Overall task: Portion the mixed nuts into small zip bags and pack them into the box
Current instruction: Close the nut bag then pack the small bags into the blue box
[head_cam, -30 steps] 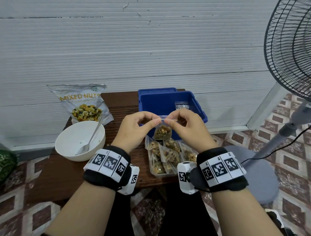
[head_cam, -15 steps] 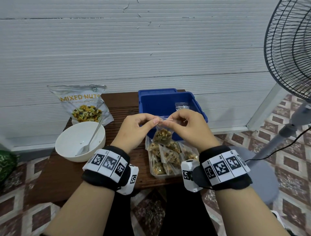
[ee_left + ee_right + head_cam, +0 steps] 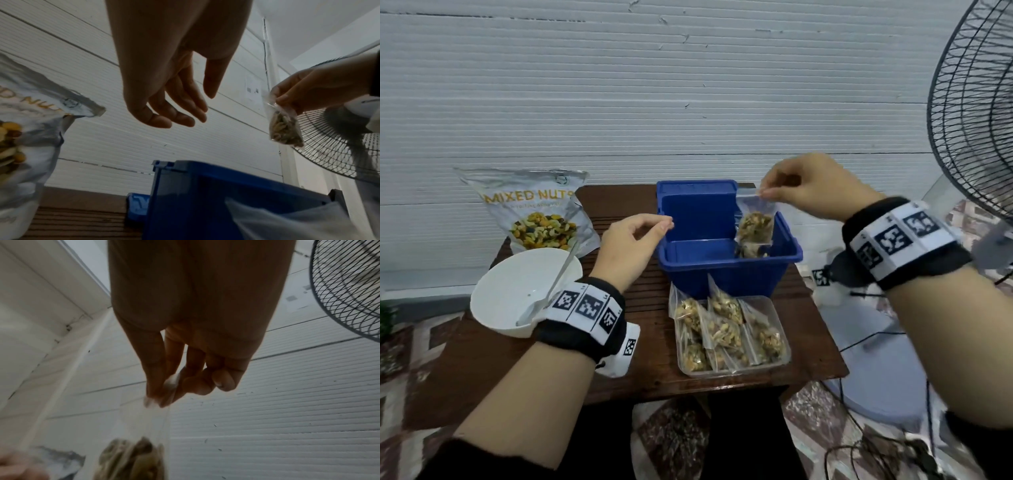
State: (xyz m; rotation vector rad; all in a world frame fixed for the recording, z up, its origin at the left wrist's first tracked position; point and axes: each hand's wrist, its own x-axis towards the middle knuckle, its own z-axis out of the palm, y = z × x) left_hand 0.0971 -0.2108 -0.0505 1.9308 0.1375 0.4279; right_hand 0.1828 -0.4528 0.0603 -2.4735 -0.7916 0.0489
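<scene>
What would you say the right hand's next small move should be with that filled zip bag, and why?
Probably lower and release it: the right hand pinches the zip bag by its top, hanging over the open blue box, and the left hand holds nothing.

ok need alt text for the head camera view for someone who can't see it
The right hand pinches a small zip bag of mixed nuts by its top above the open blue box, while the left hand hovers empty beside it. Nearer, a clear tray holds more filled bags.
</scene>
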